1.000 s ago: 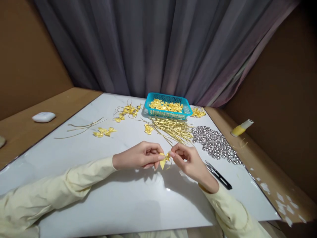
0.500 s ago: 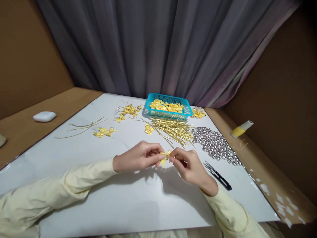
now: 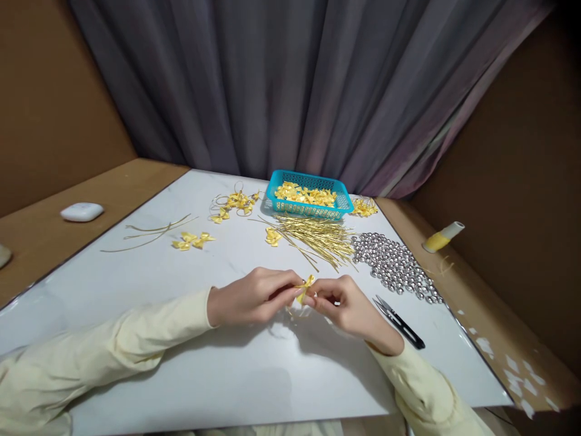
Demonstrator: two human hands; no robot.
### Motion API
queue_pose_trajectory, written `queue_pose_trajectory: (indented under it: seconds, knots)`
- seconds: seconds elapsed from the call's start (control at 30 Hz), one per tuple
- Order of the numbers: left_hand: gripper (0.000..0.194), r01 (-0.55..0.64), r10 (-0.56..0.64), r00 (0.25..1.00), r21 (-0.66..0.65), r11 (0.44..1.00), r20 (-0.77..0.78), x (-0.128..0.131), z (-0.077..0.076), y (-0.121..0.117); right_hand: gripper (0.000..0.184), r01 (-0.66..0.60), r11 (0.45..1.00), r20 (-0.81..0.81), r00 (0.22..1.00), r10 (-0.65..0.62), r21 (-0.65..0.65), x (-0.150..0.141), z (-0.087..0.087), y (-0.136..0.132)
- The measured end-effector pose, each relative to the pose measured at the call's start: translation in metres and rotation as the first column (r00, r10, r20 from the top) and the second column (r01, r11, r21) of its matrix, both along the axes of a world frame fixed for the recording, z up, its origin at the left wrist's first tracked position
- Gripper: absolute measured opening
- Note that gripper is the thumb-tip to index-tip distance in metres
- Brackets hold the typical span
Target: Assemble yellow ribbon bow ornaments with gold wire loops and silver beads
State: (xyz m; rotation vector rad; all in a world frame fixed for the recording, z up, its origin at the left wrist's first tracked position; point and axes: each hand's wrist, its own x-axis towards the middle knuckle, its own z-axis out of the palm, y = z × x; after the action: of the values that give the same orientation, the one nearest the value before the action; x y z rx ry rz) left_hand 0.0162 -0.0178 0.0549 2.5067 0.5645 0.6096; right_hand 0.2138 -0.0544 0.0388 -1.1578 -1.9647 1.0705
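Observation:
Between my hands, above the white table top (image 3: 218, 381), is a small yellow ribbon bow (image 3: 307, 286). My left hand (image 3: 261, 297) pinches its left side between thumb and fingers. From the right, my right hand (image 3: 338, 303) pinches the same bow, thumb and fingertips close to the left ones. A thin strand (image 3: 297, 312) hangs in a loop below the fingers; where it joins the bow is hidden. Just beyond my hands lie a single yellow bow (image 3: 273, 237) and a heap of gold wire ties (image 3: 318, 239). Black thread snips (image 3: 399, 322) rest right of my right hand.
A teal basket (image 3: 313, 210) of yellow bows stands at the back. Silver beads (image 3: 393, 263) spread at the right. Looped bows (image 3: 238, 203), loose bows (image 3: 193, 241) and gold strands (image 3: 154, 230) lie left. A yellow-wrapped tube (image 3: 442, 237) and white case (image 3: 82, 212) flank the table.
My left fingers have closed in on the bow and my hands are slightly closer together. The bow has turned a little, and the loop below it shows more.

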Motion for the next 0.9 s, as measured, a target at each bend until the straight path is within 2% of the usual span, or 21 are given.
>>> queue_pose_trajectory:
  seconds: [0.13, 0.3, 0.4, 0.53, 0.63, 0.73, 0.9]
  knots:
    - [0.014, -0.047, 0.047, 0.996, 0.003, 0.999, 0.076, 0.001, -0.001, 0.000, 0.023, -0.029, 0.995, -0.034, 0.999, 0.026, -0.091, 0.001, 0.005, 0.000]
    - [0.014, -0.158, 0.177, 0.977, -0.151, 0.976, 0.116, 0.003, 0.004, 0.000, 0.020, -0.027, 0.982, -0.146, 0.989, 0.000, -0.185, 0.005, 0.007, 0.002]
    - [0.015, -0.231, 0.276, 0.953, -0.294, 0.927, 0.123, 0.004, 0.008, 0.001, 0.020, -0.049, 0.966, -0.311, 0.950, -0.033, -0.253, 0.009, 0.005, 0.003]
    - [0.017, -0.242, 0.392, 0.900, -0.528, 0.814, 0.191, 0.005, 0.014, 0.004, 0.015, -0.150, 0.952, -0.427, 0.904, 0.023, -0.267, 0.010, 0.006, 0.001]
    - [0.018, -0.208, 0.444, 0.862, -0.631, 0.747, 0.242, 0.005, 0.017, 0.008, 0.013, -0.237, 0.929, -0.411, 0.905, 0.105, -0.285, 0.007, 0.008, -0.001]
    - [0.019, -0.193, 0.494, 0.830, -0.698, 0.690, 0.259, 0.004, 0.017, 0.011, 0.019, -0.280, 0.911, -0.357, 0.920, 0.164, -0.303, 0.003, 0.008, -0.003]
    - [0.018, -0.188, 0.559, 0.770, -0.727, 0.660, 0.309, 0.003, 0.016, 0.017, 0.025, -0.313, 0.902, -0.252, 0.937, 0.243, -0.296, -0.002, 0.005, -0.005]
